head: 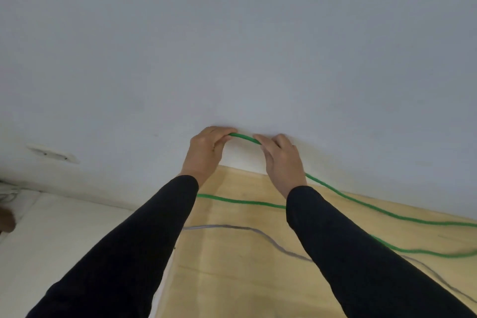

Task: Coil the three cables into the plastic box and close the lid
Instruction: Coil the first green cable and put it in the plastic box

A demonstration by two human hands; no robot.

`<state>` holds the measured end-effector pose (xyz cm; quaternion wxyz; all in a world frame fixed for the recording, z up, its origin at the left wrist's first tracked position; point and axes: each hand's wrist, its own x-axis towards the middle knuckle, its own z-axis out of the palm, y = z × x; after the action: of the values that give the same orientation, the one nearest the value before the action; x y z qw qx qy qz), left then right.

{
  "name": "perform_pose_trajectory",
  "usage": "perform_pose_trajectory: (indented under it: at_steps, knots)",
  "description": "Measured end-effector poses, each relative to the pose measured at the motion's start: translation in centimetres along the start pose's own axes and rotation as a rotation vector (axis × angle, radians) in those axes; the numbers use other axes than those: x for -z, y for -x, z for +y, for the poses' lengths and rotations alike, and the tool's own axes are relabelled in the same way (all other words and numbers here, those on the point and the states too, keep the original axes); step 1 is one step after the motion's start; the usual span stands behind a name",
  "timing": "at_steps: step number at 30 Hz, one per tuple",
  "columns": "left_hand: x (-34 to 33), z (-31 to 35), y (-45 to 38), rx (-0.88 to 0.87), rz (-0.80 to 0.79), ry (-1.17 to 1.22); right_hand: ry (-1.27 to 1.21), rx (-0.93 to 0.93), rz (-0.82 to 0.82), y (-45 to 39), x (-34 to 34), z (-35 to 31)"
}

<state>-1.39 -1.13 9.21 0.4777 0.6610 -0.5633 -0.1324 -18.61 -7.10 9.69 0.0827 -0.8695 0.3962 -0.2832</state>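
Pinching a thin green cable (244, 137) in both raised hands, short span arched left to right in front of the pale wall (232, 46).

Left hand (206, 152) closed, fingertips gripping one end of the span; right hand (282, 160) closed likewise on the other, fingers curled over the cable. Beyond the right hand, trailing down to the right and lying in long loops across the light wooden tabletop (232, 266), mostly running left-right. Thin grey cable (258, 231) nearer, slack on the wood, passing under the black sleeves (144, 240). White wall plate (51, 153) far left.
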Motion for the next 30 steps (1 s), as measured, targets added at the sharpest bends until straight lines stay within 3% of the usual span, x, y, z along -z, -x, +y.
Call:
perform_pose_trajectory:
  at_steps: [9, 15, 18, 21, 25, 28, 30]
  knots:
    - [-0.2, 14.0, -1.7, 0.082, 0.224, 0.283, -0.247, 0.033, 0.162, -0.1, 12.9, 2.0]
    - [-4.6, 23.7, 0.3, 0.074, 0.170, 0.431, -0.308, 0.060, 0.365, 0.0, 22.8, 5.1]
    - [-7.5, 28.2, 1.5, 0.117, 0.075, 0.656, -0.336, 0.078, 0.408, 0.1, 27.1, 6.6]
    - [-9.1, 32.6, 2.2, 0.204, -0.006, 1.024, -0.395, 0.053, 0.397, 0.8, 29.8, 7.8]
    - [-8.8, 36.3, 1.5, 0.210, -0.031, 1.377, -0.541, -0.033, 0.235, 3.2, 30.8, 9.1]
    - [-7.8, 37.7, 0.8, 0.167, -0.072, 1.481, -0.551, -0.083, 0.175, 4.9, 30.7, 10.2]
    - [-7.4, 38.2, 0.7, 0.164, -0.179, 1.440, -0.550, -0.098, 0.179, 5.3, 31.0, 10.3]
